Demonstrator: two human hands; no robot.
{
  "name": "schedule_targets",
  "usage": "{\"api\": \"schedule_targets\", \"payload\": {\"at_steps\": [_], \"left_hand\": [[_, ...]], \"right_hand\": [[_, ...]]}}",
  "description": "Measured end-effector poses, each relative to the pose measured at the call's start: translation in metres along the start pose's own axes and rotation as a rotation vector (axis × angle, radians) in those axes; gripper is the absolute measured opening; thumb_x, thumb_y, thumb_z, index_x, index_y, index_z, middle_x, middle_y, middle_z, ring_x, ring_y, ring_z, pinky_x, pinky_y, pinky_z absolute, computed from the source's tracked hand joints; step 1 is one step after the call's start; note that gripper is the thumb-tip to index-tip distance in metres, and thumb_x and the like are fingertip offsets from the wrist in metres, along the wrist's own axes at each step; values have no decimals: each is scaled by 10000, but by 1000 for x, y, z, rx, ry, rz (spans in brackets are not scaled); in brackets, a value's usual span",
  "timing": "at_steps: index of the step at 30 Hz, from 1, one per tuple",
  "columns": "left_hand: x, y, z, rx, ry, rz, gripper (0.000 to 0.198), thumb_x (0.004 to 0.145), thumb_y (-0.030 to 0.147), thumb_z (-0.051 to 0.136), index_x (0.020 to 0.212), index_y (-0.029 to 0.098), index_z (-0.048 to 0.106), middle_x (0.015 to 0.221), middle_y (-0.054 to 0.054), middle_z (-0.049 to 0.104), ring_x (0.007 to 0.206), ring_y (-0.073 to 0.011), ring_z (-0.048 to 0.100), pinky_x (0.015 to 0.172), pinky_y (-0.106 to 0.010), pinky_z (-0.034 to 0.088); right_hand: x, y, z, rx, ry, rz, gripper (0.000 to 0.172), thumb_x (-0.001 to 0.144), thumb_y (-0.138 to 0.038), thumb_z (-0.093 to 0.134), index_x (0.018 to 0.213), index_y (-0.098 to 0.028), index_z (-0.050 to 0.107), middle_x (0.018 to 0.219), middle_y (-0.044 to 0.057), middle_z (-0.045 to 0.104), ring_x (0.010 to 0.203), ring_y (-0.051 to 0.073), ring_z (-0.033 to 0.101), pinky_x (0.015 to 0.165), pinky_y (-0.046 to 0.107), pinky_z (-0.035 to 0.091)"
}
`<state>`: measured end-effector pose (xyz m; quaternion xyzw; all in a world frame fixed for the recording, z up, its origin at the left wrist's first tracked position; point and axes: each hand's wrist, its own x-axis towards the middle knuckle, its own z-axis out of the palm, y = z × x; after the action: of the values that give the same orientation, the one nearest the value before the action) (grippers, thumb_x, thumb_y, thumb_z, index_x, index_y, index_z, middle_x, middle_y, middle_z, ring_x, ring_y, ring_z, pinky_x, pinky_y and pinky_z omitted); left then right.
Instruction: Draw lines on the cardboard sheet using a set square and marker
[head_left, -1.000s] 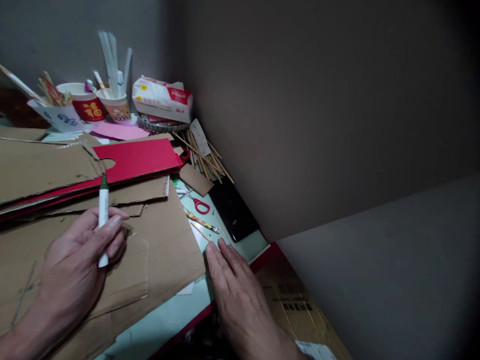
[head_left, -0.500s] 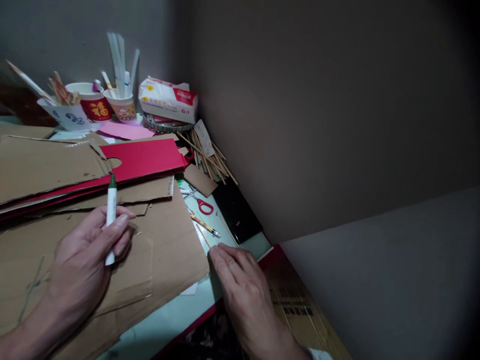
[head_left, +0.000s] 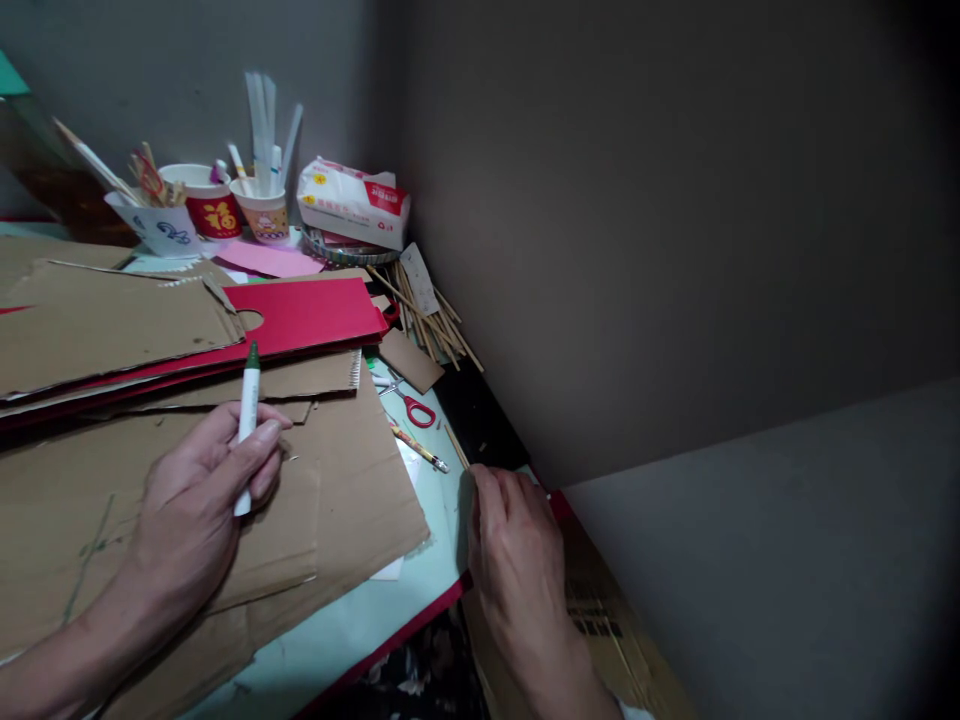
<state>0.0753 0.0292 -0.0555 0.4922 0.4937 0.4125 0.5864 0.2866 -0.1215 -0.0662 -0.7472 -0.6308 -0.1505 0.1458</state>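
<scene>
My left hand [head_left: 214, 480] is closed around a white marker [head_left: 248, 430], held upright with its dark green end on top. Under that hand lie flat sheets of brown cardboard [head_left: 360, 500]. At the table's right edge, my right hand [head_left: 521, 550] is closed, fingertips together at the near end of thin wooden sticks [head_left: 456, 446]. How firmly they are gripped is hidden by the fingers. Left of these sticks are a patterned pencil [head_left: 421, 449] and red-handled scissors [head_left: 418, 411].
Cardboard pieces and a red folder [head_left: 315, 312] are stacked on the left. Behind stand paper cups [head_left: 264, 215] and a tissue pack [head_left: 352, 205]. A bundle of sticks [head_left: 431, 325] and a black flat object [head_left: 484, 415] lie along the wall [head_left: 637, 250].
My right hand has moved right, from beside the cardboard corner towards the black object, and a thin stick has moved with it. The view has shifted slightly; my left hand still holds the marker.
</scene>
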Motion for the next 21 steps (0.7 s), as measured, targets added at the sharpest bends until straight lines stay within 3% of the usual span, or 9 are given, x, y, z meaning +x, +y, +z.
{"api": "schedule_targets", "payload": {"at_steps": [5,10,14,18,21], "left_hand": [[-1,1,0,7,-1,9,503,747,675,811,970,261,634,495,81,419,466,-101,325,411,-187,259],[-2,0,-2,25,-7,19,471,780,660,784,975,259,632,501,75,431,476,-112,324,414,-202,255],[-1,0,-1,21,-6,17,469,770,658,784,962,259,630,501,74,433,476,-112,327,418,-206,259],[-1,0,-1,18,4,20,463,753,650,800,947,261,637,511,73,448,477,-109,337,419,-211,266],[-2,0,-2,22,5,29,447,769,638,795,954,261,641,511,74,438,482,-108,331,423,-212,262]], "right_hand": [[3,-5,3,25,-28,-34,512,850,68,503,1315,-103,634,1136,117,763,936,270,665,765,362,614],[-6,3,7,35,-13,-36,484,927,25,462,1365,-92,632,1282,149,752,1038,284,684,870,398,643],[-21,13,12,58,-12,-128,519,998,-20,412,1494,-95,547,1441,133,697,1247,242,677,1005,347,628],[-32,16,9,61,-7,-153,704,1007,-48,379,1693,-126,240,1531,127,632,1390,258,617,1037,395,619],[-37,10,6,66,-2,-142,826,994,-54,355,1717,-139,-34,1495,135,661,1336,249,662,980,396,634]]}}
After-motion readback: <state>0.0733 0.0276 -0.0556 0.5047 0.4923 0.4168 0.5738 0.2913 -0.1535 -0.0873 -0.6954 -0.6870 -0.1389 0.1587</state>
